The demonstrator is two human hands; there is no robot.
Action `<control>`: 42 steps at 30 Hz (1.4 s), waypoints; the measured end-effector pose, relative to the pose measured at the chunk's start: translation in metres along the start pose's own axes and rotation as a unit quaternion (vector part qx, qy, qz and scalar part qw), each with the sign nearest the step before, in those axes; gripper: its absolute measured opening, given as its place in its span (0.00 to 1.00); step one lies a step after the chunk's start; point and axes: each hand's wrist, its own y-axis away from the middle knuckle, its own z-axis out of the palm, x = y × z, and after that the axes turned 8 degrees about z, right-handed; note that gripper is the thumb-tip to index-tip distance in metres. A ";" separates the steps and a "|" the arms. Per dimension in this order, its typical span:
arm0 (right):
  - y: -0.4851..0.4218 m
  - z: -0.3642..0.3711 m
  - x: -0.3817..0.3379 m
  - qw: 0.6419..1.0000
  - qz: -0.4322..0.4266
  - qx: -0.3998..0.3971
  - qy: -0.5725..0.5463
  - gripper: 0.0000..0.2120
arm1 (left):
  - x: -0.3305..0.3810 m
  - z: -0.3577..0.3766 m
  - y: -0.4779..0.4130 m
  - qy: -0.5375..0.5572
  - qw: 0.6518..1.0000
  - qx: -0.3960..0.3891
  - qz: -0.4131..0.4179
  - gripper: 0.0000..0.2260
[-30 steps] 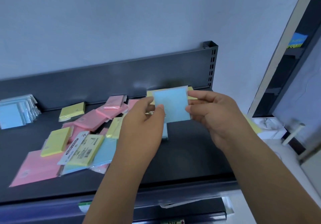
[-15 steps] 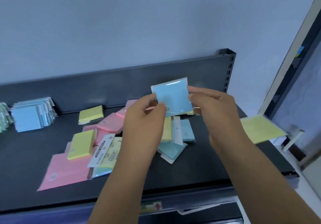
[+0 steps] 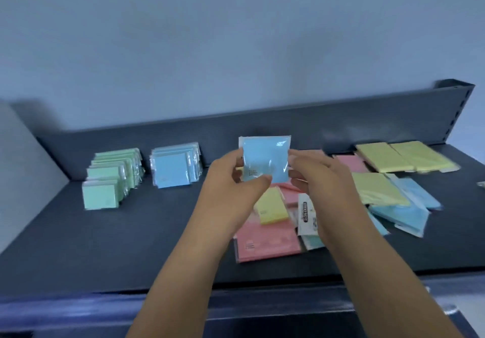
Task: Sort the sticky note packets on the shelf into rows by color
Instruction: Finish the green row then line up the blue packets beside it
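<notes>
A blue sticky note packet (image 3: 265,160) in clear wrap is held upright above the dark shelf (image 3: 131,246). My left hand (image 3: 231,188) pinches its left edge and my right hand (image 3: 320,180) pinches its right edge. At the back left stands a row of green packets (image 3: 110,180), and beside it a row of blue packets (image 3: 174,166). Under and right of my hands lies a mixed heap: pink packets (image 3: 267,240), a small yellow packet (image 3: 271,206), large yellow packets (image 3: 404,156) and loose blue packets (image 3: 404,206).
The shelf's raised back panel (image 3: 262,125) runs behind everything, with a perforated upright (image 3: 462,101) at the right end. A pale wall panel (image 3: 23,159) bounds the left side. Bare shelf surface lies in front of the green and blue rows.
The view has swung left, bringing the green and blue rows into sight. Both hands still hold the blue packet, now carried leftward past the heap toward the rows.
</notes>
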 end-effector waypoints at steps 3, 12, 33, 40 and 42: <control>-0.001 0.022 0.002 0.999 0.013 -0.021 0.024 0.10 | 0.000 -0.026 0.001 -0.005 1.000 -0.006 -0.003 0.14; -0.009 0.070 0.003 0.990 0.059 -0.079 0.103 0.20 | -0.016 -0.073 0.000 0.000 0.997 0.034 -0.074 0.11; -0.026 0.254 0.046 0.962 0.126 0.022 0.241 0.14 | -0.122 -0.216 -0.072 -0.047 0.977 -0.038 -0.203 0.14; -0.026 0.263 0.040 0.965 0.101 0.070 0.231 0.14 | -0.127 -0.224 -0.081 -0.015 0.981 -0.043 -0.188 0.14; -0.026 0.264 0.042 0.969 0.096 0.068 0.219 0.18 | -0.127 -0.225 -0.081 -0.036 0.984 -0.047 -0.169 0.14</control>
